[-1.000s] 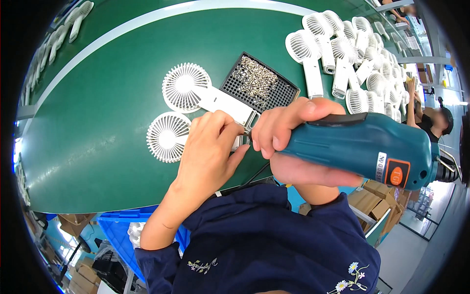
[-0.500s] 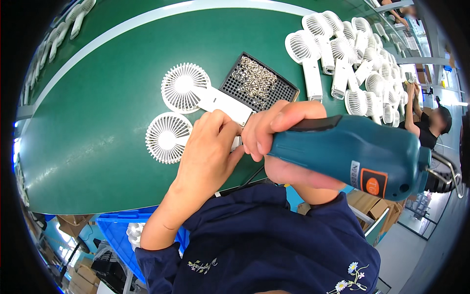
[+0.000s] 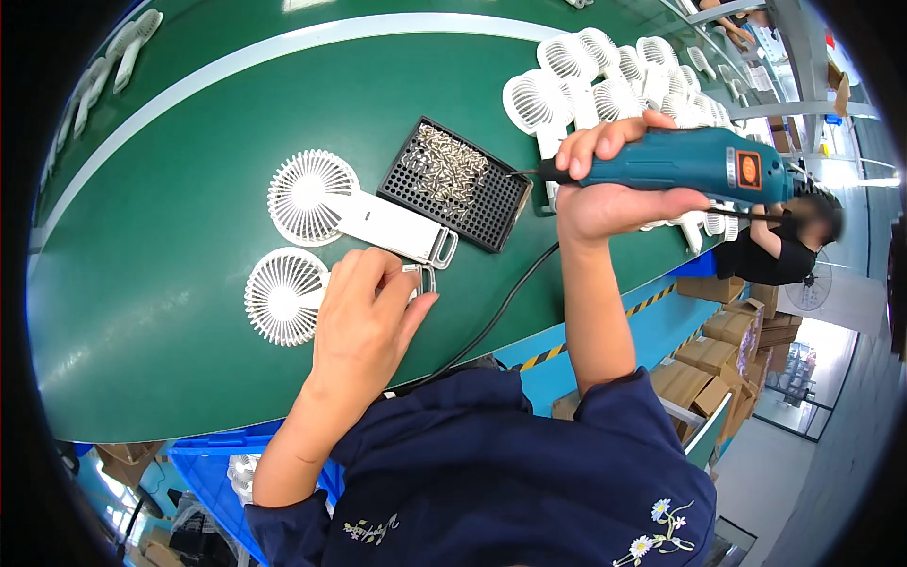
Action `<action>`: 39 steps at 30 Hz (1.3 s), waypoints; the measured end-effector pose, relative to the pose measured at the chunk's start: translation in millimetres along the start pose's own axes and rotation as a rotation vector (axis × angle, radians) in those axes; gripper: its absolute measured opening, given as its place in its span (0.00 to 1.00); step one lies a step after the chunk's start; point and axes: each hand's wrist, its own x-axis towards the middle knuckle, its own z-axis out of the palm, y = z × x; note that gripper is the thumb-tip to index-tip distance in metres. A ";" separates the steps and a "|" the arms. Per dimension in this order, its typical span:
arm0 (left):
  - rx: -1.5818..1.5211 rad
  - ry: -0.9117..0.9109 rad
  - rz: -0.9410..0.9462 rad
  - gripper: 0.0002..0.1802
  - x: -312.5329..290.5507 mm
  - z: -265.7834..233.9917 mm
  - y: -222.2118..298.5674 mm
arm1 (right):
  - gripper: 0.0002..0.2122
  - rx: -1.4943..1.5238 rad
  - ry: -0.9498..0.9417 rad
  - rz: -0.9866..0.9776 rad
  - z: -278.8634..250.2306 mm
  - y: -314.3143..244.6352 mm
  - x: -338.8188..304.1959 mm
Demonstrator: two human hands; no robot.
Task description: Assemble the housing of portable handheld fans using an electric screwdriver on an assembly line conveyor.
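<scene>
My right hand (image 3: 609,194) is wrapped round a teal electric screwdriver (image 3: 675,165), lifted over the right side of the table with its thin bit pointing left. The tip is by the right edge of a black perforated tray (image 3: 491,208) that holds a heap of small silver screws (image 3: 449,165). My left hand (image 3: 364,307) grips the handle of a white handheld fan (image 3: 283,296) lying on the table; a metal loop shows at the handle's end, beside my fingertips. Just beyond it lies a second white handheld fan (image 3: 387,225), also with a metal loop at its end.
Many white fans (image 3: 614,99) are piled at the far right. A black cord (image 3: 491,326) crosses the green table (image 3: 142,312) toward me. A blue crate (image 3: 213,482) stands below the near edge. Another person (image 3: 770,241) works at the right.
My right hand has lifted the screwdriver away from the near fan's handle, moving right and farther off to the tray. My left hand stays on the fan. The whole view has shifted somewhat.
</scene>
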 end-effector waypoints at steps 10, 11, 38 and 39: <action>-0.038 0.027 -0.038 0.19 4.4 -2.4 3.3 | 0.48 0.158 -0.017 -0.003 2.3 -13.3 -6.0; -0.095 0.090 -0.036 0.21 7.7 -2.1 5.4 | 0.47 0.238 -0.013 0.039 7.5 -22.7 -8.4; -0.029 -0.122 0.072 0.11 0.4 -19.0 0.4 | 0.42 0.446 -0.629 0.288 54.4 -44.1 -72.8; -0.023 -0.112 0.061 0.12 -0.2 -18.7 0.8 | 0.42 0.441 -0.617 0.261 54.2 -43.1 -74.7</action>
